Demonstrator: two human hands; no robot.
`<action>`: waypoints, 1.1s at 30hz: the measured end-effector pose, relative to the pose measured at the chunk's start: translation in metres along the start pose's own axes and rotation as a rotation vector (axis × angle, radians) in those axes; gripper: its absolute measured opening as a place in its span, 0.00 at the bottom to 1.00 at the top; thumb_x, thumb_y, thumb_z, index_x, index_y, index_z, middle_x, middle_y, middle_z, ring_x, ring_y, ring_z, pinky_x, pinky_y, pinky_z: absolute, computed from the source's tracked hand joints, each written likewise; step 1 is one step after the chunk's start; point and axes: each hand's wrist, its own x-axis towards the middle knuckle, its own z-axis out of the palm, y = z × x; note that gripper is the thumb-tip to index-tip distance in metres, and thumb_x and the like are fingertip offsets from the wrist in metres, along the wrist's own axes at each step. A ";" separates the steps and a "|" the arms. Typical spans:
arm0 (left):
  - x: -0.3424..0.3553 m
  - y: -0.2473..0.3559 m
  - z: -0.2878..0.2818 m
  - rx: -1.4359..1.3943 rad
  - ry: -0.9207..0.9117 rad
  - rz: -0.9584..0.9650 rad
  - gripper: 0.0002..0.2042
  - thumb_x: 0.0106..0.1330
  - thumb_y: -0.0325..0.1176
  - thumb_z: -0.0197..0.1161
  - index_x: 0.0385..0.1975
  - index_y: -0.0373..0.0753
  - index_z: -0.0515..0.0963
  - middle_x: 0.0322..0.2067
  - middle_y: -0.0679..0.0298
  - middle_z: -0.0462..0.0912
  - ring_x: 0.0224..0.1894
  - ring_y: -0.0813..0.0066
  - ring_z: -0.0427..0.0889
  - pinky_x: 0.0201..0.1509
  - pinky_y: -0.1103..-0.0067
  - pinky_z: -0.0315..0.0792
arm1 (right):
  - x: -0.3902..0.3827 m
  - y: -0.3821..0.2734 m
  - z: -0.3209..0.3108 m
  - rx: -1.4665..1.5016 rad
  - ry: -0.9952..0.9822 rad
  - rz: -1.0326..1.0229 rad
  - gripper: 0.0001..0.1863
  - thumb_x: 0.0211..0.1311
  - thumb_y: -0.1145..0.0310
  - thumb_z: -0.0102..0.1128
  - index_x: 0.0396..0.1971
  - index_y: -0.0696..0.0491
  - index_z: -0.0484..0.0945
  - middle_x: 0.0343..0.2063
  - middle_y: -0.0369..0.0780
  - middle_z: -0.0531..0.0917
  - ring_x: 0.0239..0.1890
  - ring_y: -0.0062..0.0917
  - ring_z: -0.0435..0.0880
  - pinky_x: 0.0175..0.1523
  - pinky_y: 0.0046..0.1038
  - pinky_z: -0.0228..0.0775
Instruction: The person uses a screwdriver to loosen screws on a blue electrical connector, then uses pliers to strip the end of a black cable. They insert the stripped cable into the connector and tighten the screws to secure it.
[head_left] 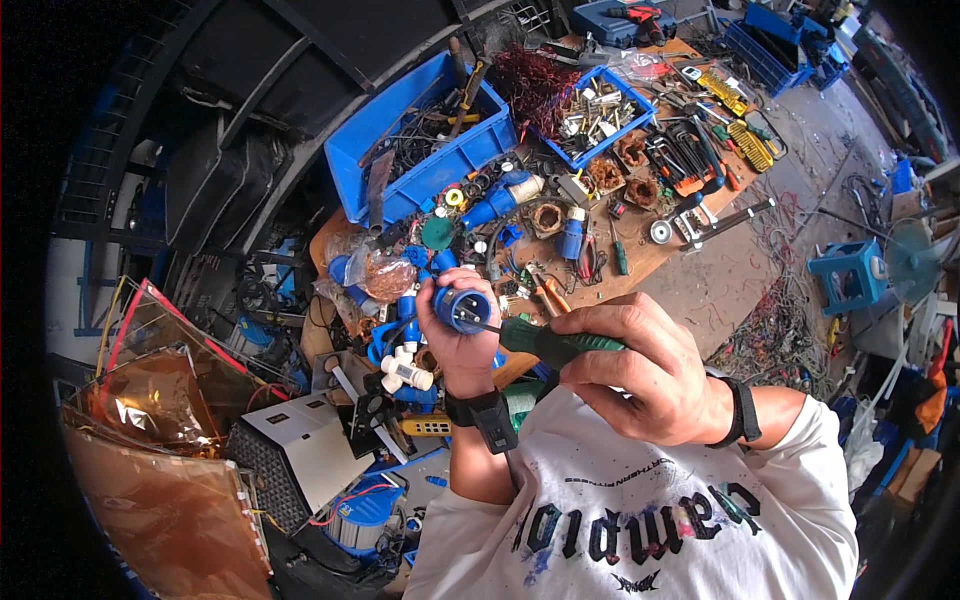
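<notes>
My left hand (pixel 450 345) is wrapped round a blue cylindrical connector (pixel 466 298), its round open end with metal pins facing up. My right hand (pixel 645 370) grips a green-handled screwdriver (pixel 540 338), whose shaft reaches into the connector's opening; exactly what the tip touches is too small to tell. Just below and left of the connector lie white fittings (pixel 408 368) and blue parts (pixel 407 325). A clear bag of copper-coloured bits (pixel 385 270) sits to the upper left of my left hand.
The cluttered wooden bench (pixel 650 265) holds a blue crate of tools (pixel 355 175), a tray of metal pieces (pixel 602 112), several hand tools and another blue connector (pixel 570 235). A blue stool (pixel 843 275) and tangled wires are on the right. A white-fronted unit (pixel 300 445) stands lower left.
</notes>
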 end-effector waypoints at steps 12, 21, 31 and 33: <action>0.002 -0.001 0.000 0.011 0.028 -0.005 0.08 0.58 0.30 0.62 0.31 0.37 0.70 0.30 0.65 0.76 0.34 0.76 0.75 0.45 0.78 0.72 | 0.000 0.003 0.000 0.038 -0.035 0.019 0.25 0.44 0.78 0.68 0.46 0.57 0.72 0.46 0.44 0.77 0.40 0.35 0.78 0.42 0.32 0.72; 0.007 -0.002 -0.002 0.061 0.053 -0.008 0.08 0.58 0.31 0.63 0.30 0.38 0.70 0.29 0.66 0.76 0.34 0.76 0.74 0.45 0.78 0.71 | 0.008 0.000 -0.003 -0.019 -0.128 -0.086 0.25 0.42 0.81 0.65 0.46 0.56 0.74 0.46 0.43 0.79 0.44 0.37 0.77 0.47 0.33 0.72; 0.005 -0.005 0.002 0.034 0.076 -0.005 0.08 0.59 0.31 0.62 0.30 0.38 0.70 0.29 0.66 0.75 0.33 0.76 0.74 0.44 0.79 0.71 | 0.009 0.006 -0.007 0.003 -0.196 -0.049 0.22 0.45 0.77 0.58 0.45 0.57 0.71 0.47 0.42 0.74 0.43 0.37 0.72 0.49 0.33 0.69; 0.006 -0.002 0.001 0.043 0.071 0.002 0.07 0.59 0.31 0.62 0.30 0.38 0.70 0.29 0.65 0.75 0.33 0.76 0.74 0.44 0.79 0.71 | 0.009 0.006 -0.007 0.012 -0.201 -0.042 0.23 0.45 0.77 0.61 0.46 0.57 0.71 0.47 0.43 0.75 0.44 0.37 0.74 0.48 0.34 0.70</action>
